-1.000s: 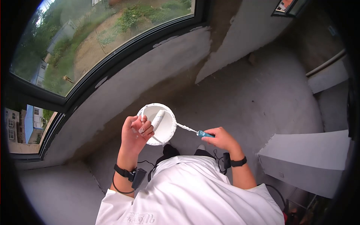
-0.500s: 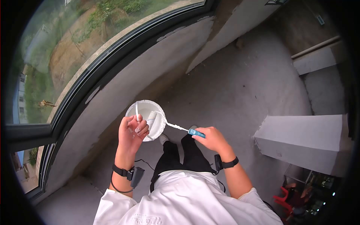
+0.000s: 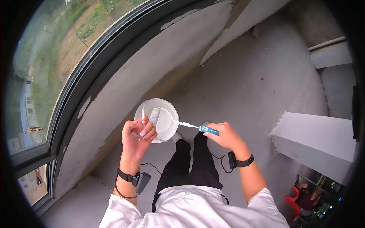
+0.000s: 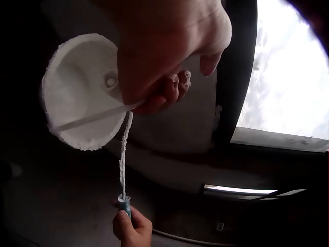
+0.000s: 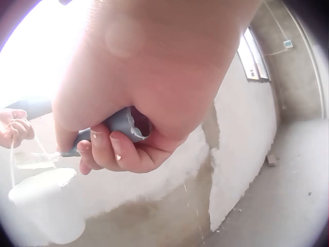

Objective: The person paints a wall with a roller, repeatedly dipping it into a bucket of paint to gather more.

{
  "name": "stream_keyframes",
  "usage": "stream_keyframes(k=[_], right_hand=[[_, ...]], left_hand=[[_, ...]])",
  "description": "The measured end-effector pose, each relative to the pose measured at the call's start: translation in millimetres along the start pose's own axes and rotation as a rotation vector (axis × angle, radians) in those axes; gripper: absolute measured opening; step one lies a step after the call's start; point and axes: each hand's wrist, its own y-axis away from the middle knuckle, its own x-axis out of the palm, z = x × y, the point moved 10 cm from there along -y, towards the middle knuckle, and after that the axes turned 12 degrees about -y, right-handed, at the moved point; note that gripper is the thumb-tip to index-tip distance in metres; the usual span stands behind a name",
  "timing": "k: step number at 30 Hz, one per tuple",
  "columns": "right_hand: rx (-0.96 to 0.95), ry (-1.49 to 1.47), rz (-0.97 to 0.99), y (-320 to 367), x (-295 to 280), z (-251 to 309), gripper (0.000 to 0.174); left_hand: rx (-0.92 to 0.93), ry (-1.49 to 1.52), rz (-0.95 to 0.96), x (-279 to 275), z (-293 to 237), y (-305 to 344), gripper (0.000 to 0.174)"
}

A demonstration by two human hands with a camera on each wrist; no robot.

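gripping bucket strap point(image 3: 143, 110), left hand point(image 3: 137, 133); blue roller handle point(image 3: 209, 130), right hand point(image 3: 227, 136)

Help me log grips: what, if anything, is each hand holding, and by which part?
The left hand holds the white bucket by its bail handle; the right hand grips the roller by its blue handle.

head view from above, facing down, wrist views close-up, all sharing the bucket point(image 3: 167, 123)

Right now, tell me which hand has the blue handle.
The right hand: its fingers curl round the blue handle. The left hand instead holds the white handle of the bucket.
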Motion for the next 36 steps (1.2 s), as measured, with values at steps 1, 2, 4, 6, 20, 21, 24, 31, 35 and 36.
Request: stream_keyframes(k=[1, 2, 4, 6, 20, 21, 24, 31, 35, 36], right_hand=[[0.02, -0.078, 0.005, -1, 1, -13, 0.026], [0.026, -0.099, -0.008, 3, -1, -24, 0.026], [-0.019, 0.048, -0.019, 4, -8, -26, 0.025], [-0.02, 0.001, -0.035, 5, -6, -37, 0.025], [0.311, -0.691, -0.197, -6, 7, -183, 0.028], [0.312, -0.694, -0.2, -15, 14, -195, 0.028], [0.444, -1.135, -0.185, -41, 57, -231, 0.033], [0.459, -1.294, -0.222, -127, 135, -267, 0.037], [0.439, -1.236, -0.221, -161, 157, -278, 0.038], [0.432, -1.229, -0.25, -165, 160, -282, 0.038]], left_hand=[[0.008, 0.002, -0.023, 0, 1, -3, 0.023], [0.019, -0.001, -0.04, 1, 0, -8, 0.023], [0.024, -0.016, -0.054, 2, -1, -14, 0.023], [0.025, -0.02, -0.067, 2, 1, -18, 0.023], [0.151, 0.13, -0.294, -62, 23, -56, 0.024], [0.149, 0.127, -0.293, -71, 30, -61, 0.024], [0.186, 0.232, -0.396, -108, 62, -72, 0.027], [0.112, 0.278, -0.722, -260, 137, -72, 0.042], [0.063, 0.225, -0.779, -328, 172, -52, 0.039], [0.005, 0.149, -0.8, -351, 188, -40, 0.039]])
